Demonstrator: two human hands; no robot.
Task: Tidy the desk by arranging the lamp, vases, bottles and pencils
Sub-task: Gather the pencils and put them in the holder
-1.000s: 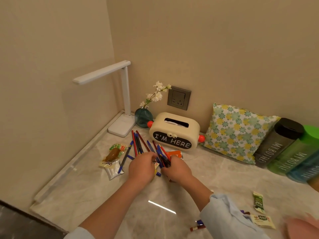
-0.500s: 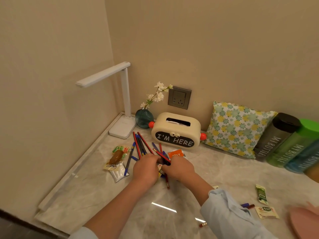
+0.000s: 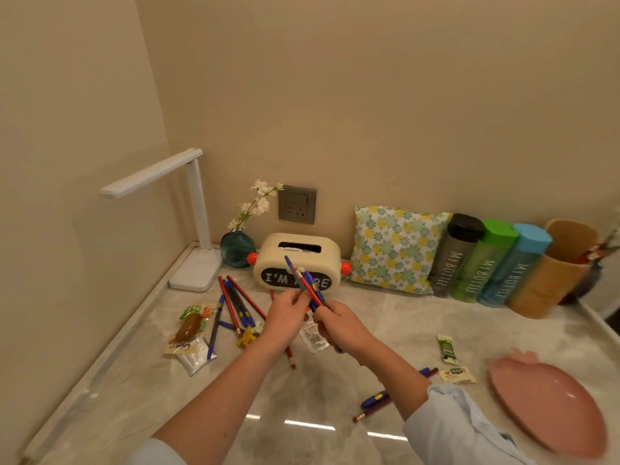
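My left hand (image 3: 285, 313) and my right hand (image 3: 339, 325) meet above the marble desk (image 3: 385, 317), both gripping a small bundle of red and blue pencils (image 3: 307, 283) that points up toward the tissue box. More loose pencils (image 3: 236, 305) lie fanned out on the desk left of my hands, and a few others (image 3: 379, 399) lie under my right forearm. A white desk lamp (image 3: 196, 229) stands in the back left corner beside a teal vase with white flowers (image 3: 237, 248). Three "MY BOTTLE" bottles (image 3: 483, 263) lean against the back wall at the right.
A cream tissue box (image 3: 298, 253) reading "I'M HERE" sits behind my hands, with a floral cushion (image 3: 396, 248) to its right. A tan cup (image 3: 553, 273) holds pencils at far right. Snack packets (image 3: 191, 333) lie left; sachets (image 3: 448, 349) and a pink plate (image 3: 550, 404) lie right.
Both hands have lifted off the desk with a bundle of pencils, which now sticks up in front of the tissue box. The view has pulled back, showing more of the right side.
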